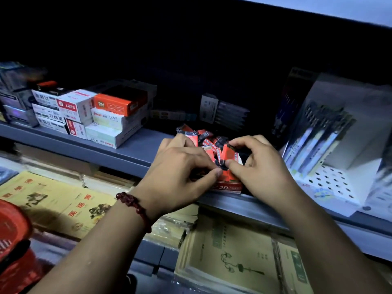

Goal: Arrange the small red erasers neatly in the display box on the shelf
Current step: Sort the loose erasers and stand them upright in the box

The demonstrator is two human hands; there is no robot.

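1. The red display box [229,187], marked 2B on its front, sat at the front edge of the grey shelf [131,151], between the two hands
2. The small red erasers [204,138] lay heaped in the box in a loose jumble, tilted at all angles, some rising above its back rim
3. The left hand [180,166] was curled over the box's left side, thumb and forefinger pinched on an eraser at the front of the heap
4. The right hand [261,166] was curled over the right side, likewise nipping the erasers, its thumb tip close to the left thumb
5. A red bead bracelet [135,206] circled the left wrist
6. Stacked stationery cartons [106,115] stood on the shelf well to the left of the box; a white pen display stand [331,170] stood just to its right
7. Exercise books [63,200] lay on the level below the shelf, and a red basket [12,240] showed at the lower left corner
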